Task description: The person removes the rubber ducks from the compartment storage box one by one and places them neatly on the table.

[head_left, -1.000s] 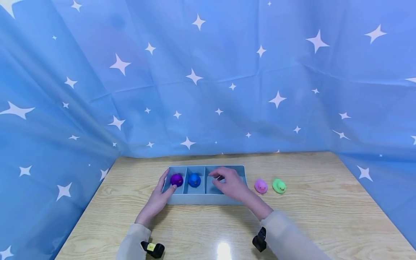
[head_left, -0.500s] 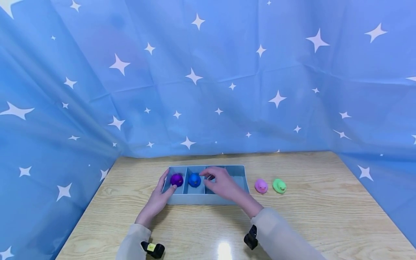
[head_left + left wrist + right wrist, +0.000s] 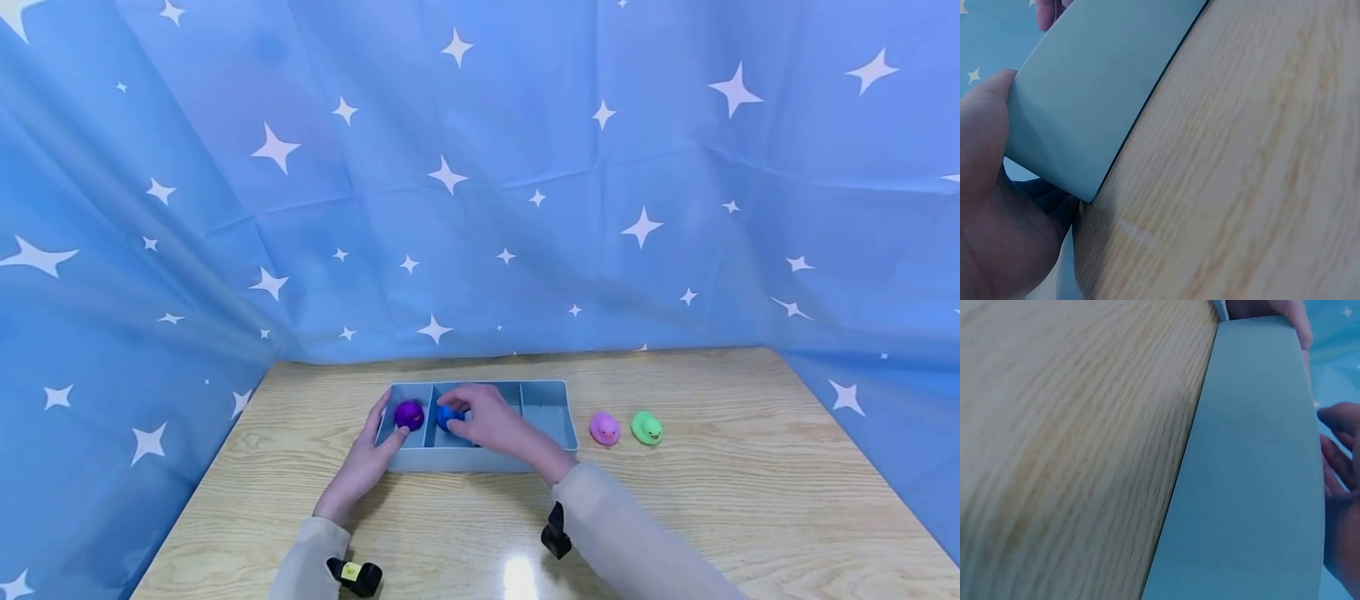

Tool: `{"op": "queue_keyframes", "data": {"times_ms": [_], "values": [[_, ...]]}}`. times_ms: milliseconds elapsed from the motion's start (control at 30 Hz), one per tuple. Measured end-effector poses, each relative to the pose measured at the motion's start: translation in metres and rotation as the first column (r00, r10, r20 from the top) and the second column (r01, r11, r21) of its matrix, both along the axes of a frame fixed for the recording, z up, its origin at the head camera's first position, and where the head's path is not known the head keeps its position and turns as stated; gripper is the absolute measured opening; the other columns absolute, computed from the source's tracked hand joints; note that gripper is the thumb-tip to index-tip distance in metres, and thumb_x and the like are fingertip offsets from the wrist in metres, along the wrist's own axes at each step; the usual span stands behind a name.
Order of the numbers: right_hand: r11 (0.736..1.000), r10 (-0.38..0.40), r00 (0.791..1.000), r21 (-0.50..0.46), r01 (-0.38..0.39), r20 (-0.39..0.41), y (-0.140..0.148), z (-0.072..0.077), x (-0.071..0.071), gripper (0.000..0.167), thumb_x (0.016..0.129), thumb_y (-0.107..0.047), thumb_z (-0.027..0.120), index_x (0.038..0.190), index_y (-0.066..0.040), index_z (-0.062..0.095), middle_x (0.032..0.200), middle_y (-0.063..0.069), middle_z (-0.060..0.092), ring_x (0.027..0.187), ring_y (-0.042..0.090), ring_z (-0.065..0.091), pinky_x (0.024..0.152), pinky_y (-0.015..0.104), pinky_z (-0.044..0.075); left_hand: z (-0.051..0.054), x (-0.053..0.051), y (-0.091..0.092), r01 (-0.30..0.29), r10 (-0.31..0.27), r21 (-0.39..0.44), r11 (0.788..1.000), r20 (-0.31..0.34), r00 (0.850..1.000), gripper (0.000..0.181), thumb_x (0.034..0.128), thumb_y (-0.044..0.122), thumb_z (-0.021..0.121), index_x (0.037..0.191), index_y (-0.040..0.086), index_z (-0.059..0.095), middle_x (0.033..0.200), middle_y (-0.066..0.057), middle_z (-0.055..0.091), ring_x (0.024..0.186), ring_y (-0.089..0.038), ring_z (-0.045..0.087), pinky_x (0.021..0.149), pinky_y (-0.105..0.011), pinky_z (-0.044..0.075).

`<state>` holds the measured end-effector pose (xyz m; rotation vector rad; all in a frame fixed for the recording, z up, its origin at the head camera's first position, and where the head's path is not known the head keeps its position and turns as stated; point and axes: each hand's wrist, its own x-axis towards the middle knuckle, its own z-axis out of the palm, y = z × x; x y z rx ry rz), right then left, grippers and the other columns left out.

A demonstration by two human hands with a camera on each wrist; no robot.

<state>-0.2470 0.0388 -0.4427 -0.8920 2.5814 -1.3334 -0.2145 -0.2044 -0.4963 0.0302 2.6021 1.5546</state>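
In the head view a pale blue divided tray (image 3: 480, 460) lies on the table. My left hand (image 3: 363, 460) grips its left end, thumb over the front rim and fingers along the side wall; the left wrist view shows this hand (image 3: 991, 187) around the tray's corner. A purple toy (image 3: 409, 415) sits in the leftmost compartment. My right hand (image 3: 491, 421) is over the compartment beside it, thumb and fingers parted around a blue toy (image 3: 446, 417); whether they touch it cannot be told. In the right wrist view the right hand (image 3: 1342, 469) has bent fingers above the rim.
A pink duck (image 3: 605, 428) and a green duck (image 3: 647, 427) stand on the wooden table (image 3: 750, 483) to the right of the tray. A blue cloth with white stars (image 3: 525, 167) hangs behind and at the sides.
My right hand has moved left across the tray, from the right-hand compartments to the blue toy. The left hand has kept its hold on the tray's end.
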Motion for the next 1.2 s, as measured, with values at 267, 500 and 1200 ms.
{"op": "queue_keyframes", "data": {"times_ms": [267,500,1200], "values": [[0.995,-0.033,0.999,0.096,0.034,-0.02,-0.004,-0.003,-0.016,0.036,0.093,-0.006,0.075,0.128,-0.004,0.069,0.125,0.012,0.066,0.112,0.029,0.064,0.094,0.041,0.056,0.0,0.0,0.002,-0.004,0.004,0.004,1.0,-0.002,1.0,0.075,0.1044,0.037,0.057,0.166,0.032,0.014,0.169,-0.02,0.014,0.152,-0.048,0.015,0.118,-0.069,0.013],[0.963,0.007,0.993,0.268,0.024,-0.115,-0.007,-0.003,-0.025,0.037,0.093,-0.011,0.076,0.129,-0.007,0.069,0.13,0.009,0.066,0.113,0.026,0.062,0.1,0.043,0.053,-0.001,-0.001,0.002,-0.006,0.006,-0.005,1.0,0.003,1.0,0.074,0.1047,0.039,0.056,0.166,0.032,0.014,0.17,-0.018,0.012,0.152,-0.047,0.014,0.117,-0.07,0.013],[0.878,0.15,0.965,0.477,-0.031,-0.214,-0.013,-0.002,-0.043,0.034,0.088,-0.016,0.083,0.121,-0.01,0.073,0.114,0.004,0.07,0.099,0.018,0.063,0.093,0.036,0.053,0.0,0.0,0.002,-0.021,0.021,0.0,1.0,0.008,1.0,0.074,0.1046,0.036,0.057,0.165,0.033,0.015,0.169,-0.019,0.014,0.152,-0.048,0.015,0.118,-0.07,0.013]]}}
